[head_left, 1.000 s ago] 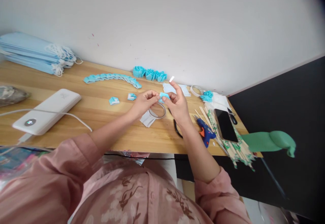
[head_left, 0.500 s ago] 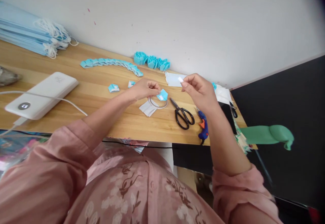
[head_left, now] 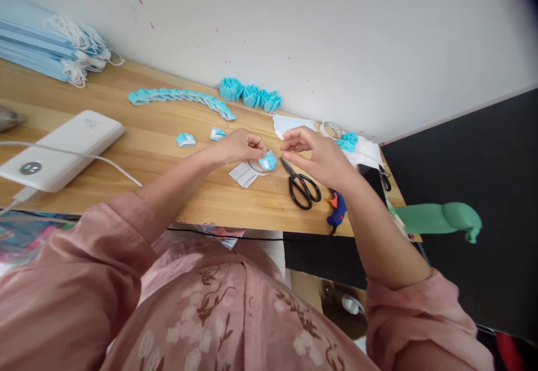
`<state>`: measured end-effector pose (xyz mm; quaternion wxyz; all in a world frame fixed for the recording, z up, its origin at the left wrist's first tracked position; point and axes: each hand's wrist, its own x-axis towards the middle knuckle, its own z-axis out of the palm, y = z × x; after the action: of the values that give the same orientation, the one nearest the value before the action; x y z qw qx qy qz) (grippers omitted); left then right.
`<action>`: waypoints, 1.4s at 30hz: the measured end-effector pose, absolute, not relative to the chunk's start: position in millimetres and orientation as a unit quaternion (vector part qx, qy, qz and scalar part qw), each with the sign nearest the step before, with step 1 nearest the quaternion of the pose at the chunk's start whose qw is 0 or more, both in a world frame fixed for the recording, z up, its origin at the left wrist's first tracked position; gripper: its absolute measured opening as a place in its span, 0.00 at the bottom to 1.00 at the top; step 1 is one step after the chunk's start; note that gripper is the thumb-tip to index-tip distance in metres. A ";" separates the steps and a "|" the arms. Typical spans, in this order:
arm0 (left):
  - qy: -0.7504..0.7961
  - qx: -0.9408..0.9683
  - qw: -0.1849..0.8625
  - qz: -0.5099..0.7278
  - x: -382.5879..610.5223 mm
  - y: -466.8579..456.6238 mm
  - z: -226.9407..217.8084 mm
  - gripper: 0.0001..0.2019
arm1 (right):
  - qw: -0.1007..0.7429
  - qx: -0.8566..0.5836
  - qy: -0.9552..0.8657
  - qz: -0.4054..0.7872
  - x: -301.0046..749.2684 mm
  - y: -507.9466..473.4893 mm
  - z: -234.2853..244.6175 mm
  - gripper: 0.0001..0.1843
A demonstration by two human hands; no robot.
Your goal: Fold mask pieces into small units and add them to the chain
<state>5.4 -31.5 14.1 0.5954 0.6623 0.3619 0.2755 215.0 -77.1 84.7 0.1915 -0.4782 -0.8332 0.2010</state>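
Since half a second ago the right hand point(head_left: 323, 155) has dropped from its raised position and closed in on the left hand point(head_left: 239, 145); the table items are unchanged.

Upper left of frame: a stack of blue face masks point(head_left: 33, 46) lies on the wooden table point(head_left: 168, 169) against the wall. Below it sits a white power bank point(head_left: 63, 149) with a white cable point(head_left: 105, 163) running across it.

Centre left: a curved chain of folded blue pieces point(head_left: 180, 97), with two loose folded pieces point(head_left: 185, 139) nearer the front edge.

Centre: the left hand is curled, thumb and forefinger pinching a folded blue piece point(head_left: 268, 161) just above a tape ring point(head_left: 258, 169). White paper scraps point(head_left: 244, 175) lie beside the ring. Behind, three blue rosettes point(head_left: 250, 93) stand at the wall.

Right of centre: the right hand is just beside the folded blue piece, with thumb and forefinger drawn close together and the other fingers loosely bent. Whether anything sits between the tips cannot be told. Black scissors point(head_left: 302, 183) lie under that hand, apart from it. A blue glue gun point(head_left: 337, 211) lies at the table edge, near the wrist.
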 end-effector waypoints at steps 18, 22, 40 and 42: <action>0.347 0.710 0.549 0.272 8.3 -34.3 4.6 0.05 | 0.224 -0.489 -0.769 0.345 195.6 -69.7 47.5 0.31; 0.338 0.654 0.595 0.323 12.4 -36.1 6.4 0.08 | 0.326 -0.492 -0.711 0.382 193.8 -69.6 35.7 0.32; 0.351 0.687 0.531 0.351 12.1 -40.8 10.4 0.09 | 0.381 -0.486 -0.679 0.396 193.5 -71.9 25.6 0.35; 0.334 0.664 0.559 0.367 13.2 -41.0 11.0 0.12 | 0.402 -0.486 -0.676 0.381 191.8 -72.2 23.9 0.35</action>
<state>13.2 -41.0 11.0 0.5593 0.6644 0.3335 0.3668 191.8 -72.2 23.9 0.4023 -0.4863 -0.6759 0.3806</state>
